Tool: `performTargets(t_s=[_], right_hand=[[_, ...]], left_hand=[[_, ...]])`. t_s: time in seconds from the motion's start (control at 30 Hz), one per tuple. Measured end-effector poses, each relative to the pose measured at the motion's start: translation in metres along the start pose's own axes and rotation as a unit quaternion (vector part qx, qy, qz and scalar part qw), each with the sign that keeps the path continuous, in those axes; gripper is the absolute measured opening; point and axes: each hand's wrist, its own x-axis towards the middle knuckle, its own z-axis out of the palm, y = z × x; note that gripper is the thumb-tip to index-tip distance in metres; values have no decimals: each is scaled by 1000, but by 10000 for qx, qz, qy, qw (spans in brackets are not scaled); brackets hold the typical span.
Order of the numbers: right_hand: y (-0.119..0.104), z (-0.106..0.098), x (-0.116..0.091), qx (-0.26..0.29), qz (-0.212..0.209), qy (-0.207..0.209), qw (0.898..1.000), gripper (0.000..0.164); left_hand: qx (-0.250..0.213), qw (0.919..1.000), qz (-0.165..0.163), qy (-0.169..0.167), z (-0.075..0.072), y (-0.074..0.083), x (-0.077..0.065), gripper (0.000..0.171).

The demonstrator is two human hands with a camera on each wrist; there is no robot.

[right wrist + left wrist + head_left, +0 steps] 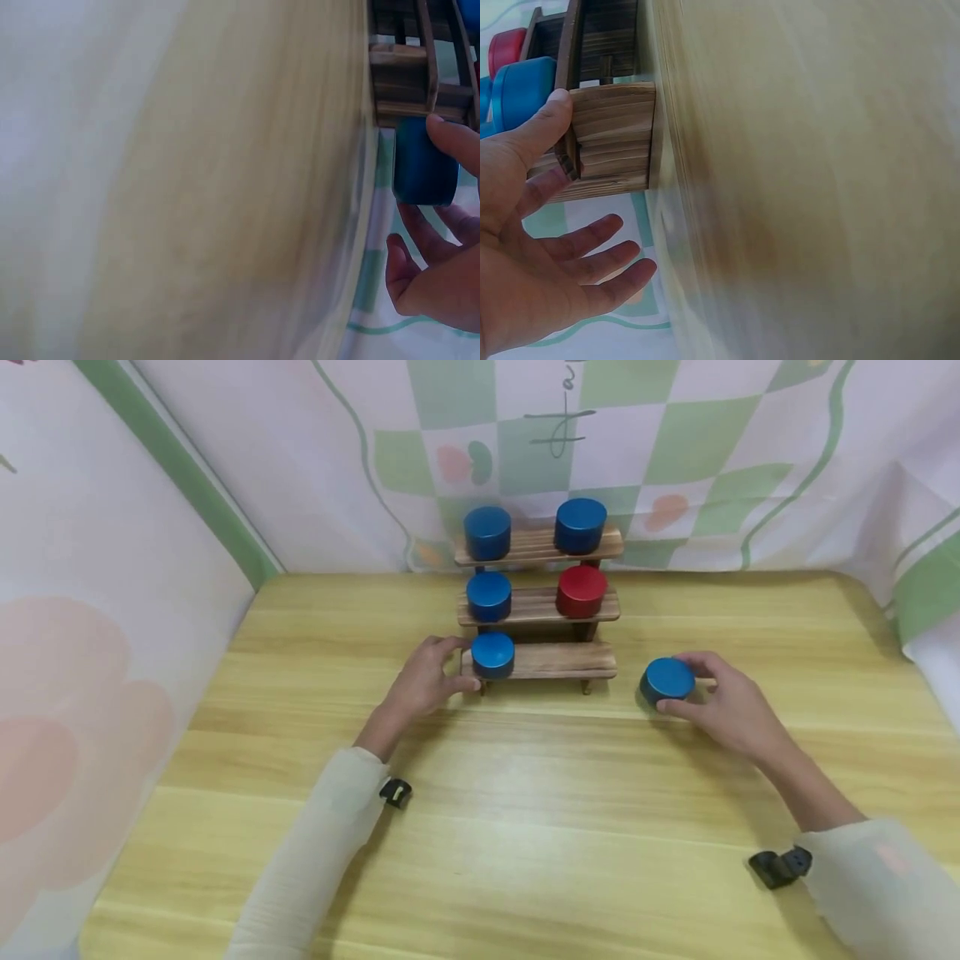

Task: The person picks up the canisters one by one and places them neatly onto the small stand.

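So here's the setup: a little three-step wooden rack (558, 662) sits at the middle of the frame, toward the back of a pale wood surface (525, 827). The top step holds two blue cylinders, one at its left end (487, 532) and one at its right end (581, 525). The middle step has a blue one on the left (489, 596) and a red cylinder (581, 591) on the right. The bottom step only has one blue cylinder (492, 654), sitting at its left end, and the rest of that plank is bare.

The left hand (423, 679) is up against the left end of the bottom step. In the left wrist view the thumb (544, 124) presses the end of the plank while the other fingers are spread out loose and straight, so it's steadying the rack, not gripping anything.

The right hand (723, 702) is right of centre, wrapped around a loose blue cylinder (667, 681) that stands on the surface just to the right of the rack. Thumb on the near side, fingers curled round the far side, so it's properly grasping it. The right wrist view shows the same thing: fingertip (454, 139) on the blue cylinder with the rack right behind it.

A pastel checked cloth (675, 452) hangs all around the back.
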Motion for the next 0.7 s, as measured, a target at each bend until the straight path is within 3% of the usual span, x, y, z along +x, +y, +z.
performTargets(t_s=[0.3,0.7], right_hand=[[-29,4,6,184,-281,446,9984,72],[-72,29,26,657,-353,525,9958,66]], left_hand=[[-15,10000,-8,-29,1,1,0,61],[35,9999,-120,-10,0,2,0,60]])
